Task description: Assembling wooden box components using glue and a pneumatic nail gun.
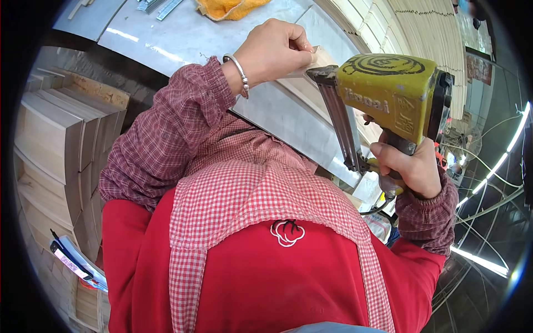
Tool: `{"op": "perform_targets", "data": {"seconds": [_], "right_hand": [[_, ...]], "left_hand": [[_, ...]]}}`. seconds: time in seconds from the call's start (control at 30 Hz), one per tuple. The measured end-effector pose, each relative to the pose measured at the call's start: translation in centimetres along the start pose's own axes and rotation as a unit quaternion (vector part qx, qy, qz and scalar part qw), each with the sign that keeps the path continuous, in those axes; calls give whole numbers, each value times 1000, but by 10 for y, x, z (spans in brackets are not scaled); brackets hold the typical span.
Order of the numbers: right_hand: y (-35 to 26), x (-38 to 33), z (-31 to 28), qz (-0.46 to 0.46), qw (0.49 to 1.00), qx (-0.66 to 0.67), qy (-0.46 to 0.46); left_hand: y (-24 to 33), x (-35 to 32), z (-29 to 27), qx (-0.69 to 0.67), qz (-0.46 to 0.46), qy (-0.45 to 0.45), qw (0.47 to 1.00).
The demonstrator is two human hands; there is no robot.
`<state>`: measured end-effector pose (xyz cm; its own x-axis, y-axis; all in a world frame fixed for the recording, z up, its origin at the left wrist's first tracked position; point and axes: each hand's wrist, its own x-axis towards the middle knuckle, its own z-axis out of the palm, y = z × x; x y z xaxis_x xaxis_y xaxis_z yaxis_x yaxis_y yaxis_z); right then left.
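Observation:
My right hand (412, 166) is wrapped round the dark grip of a yellow pneumatic nail gun (383, 89), with a hose at the base of its handle. The gun's nose points left and meets or nearly touches the end of a pale wooden piece (323, 57). At that same end my left hand (277, 49) is closed, thumb and fingers pinching the wood close to the nose. The gun's magazine slants down in front of the wood and hides part of it. Whether the nose presses on the wood, I cannot tell.
A grey-white worktable (161, 41) carries an orange cloth (230, 8) and metal strips (168, 9) at its far side. Stacked pale wooden boards (427, 39) stand at the far right. More wooden pieces (53, 133) are piled at left, near a blue-white object (78, 261).

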<state>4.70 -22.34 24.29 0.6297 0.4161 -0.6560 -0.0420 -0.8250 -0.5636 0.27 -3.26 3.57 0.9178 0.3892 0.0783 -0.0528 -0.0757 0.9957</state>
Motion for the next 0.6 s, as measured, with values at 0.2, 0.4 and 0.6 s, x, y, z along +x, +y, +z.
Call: {"op": "perform_targets", "data": {"seconds": [0.2, 0.4, 0.6], "right_hand": [[1, 3, -2, -11, 1000, 5, -2], [-1, 6, -6, -41, 999, -28, -12], [-1, 2, -1, -67, 993, -94, -20]], "left_hand": [[0, 0, 2, -8, -12, 4, 1000], [2, 4, 4, 7, -13, 16, 1000], [1, -1, 5, -11, 5, 18, 1000]]}}
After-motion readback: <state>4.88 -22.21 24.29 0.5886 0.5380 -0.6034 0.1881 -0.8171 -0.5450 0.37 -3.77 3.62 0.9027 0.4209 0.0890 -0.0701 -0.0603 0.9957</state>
